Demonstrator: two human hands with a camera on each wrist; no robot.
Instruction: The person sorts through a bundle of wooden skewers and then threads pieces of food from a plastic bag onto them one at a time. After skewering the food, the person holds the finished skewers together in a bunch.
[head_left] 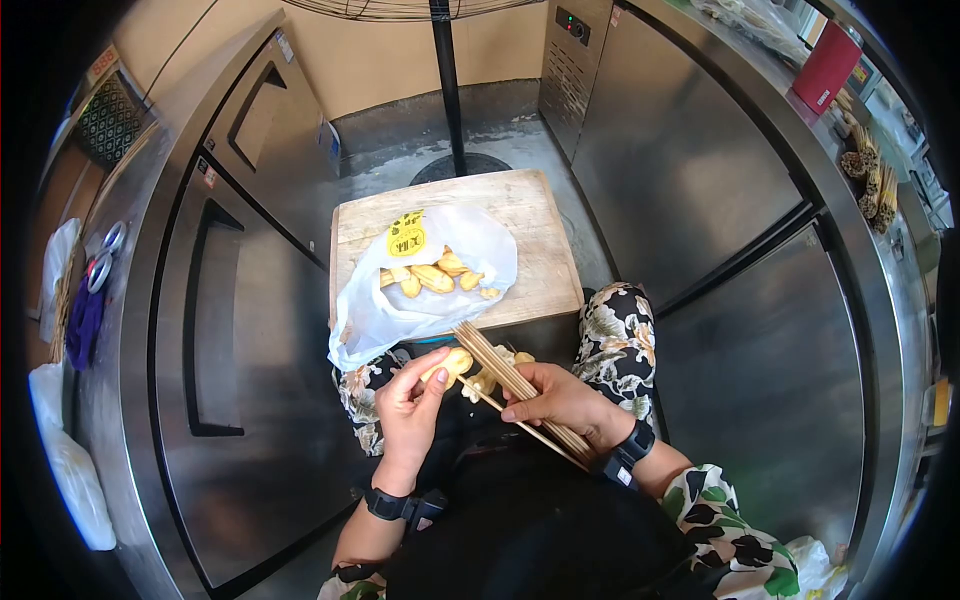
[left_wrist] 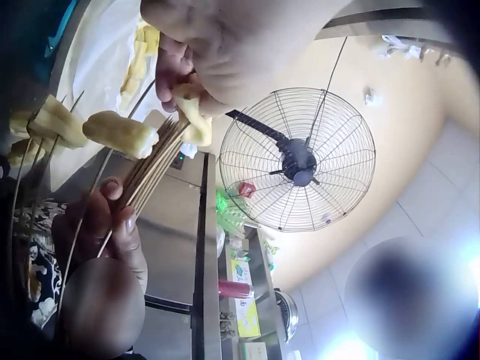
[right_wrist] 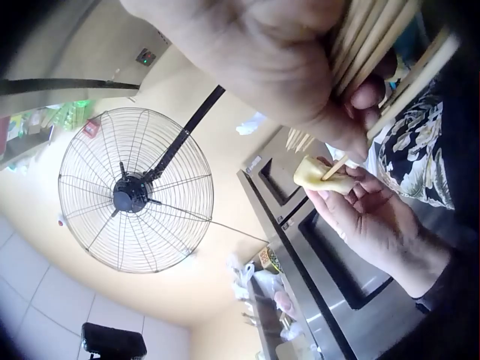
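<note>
Between thumb and fingertips, my left hand (head_left: 405, 412) pinches a pale yellow, puffy food piece (head_left: 452, 365). My right hand (head_left: 568, 402) grips a bundle of thin wooden skewers (head_left: 497, 362). Its thumb and fingers also hold a single skewer (head_left: 522, 425) apart from the bundle, and in the right wrist view that skewer's end is in the yellow piece (right_wrist: 324, 177). Several skewered pieces (left_wrist: 56, 124) show beyond the hands in the left wrist view; the hands and bundle partly cover them in the head view.
A white plastic bag (head_left: 480, 230) with several yellow pieces (head_left: 433, 278) lies open on a wooden board (head_left: 540, 250) ahead of the knees. Steel cabinets (head_left: 260, 330) stand on both sides. A fan pole (head_left: 447, 90) rises behind. Scissors (head_left: 100, 268) lie on the left counter.
</note>
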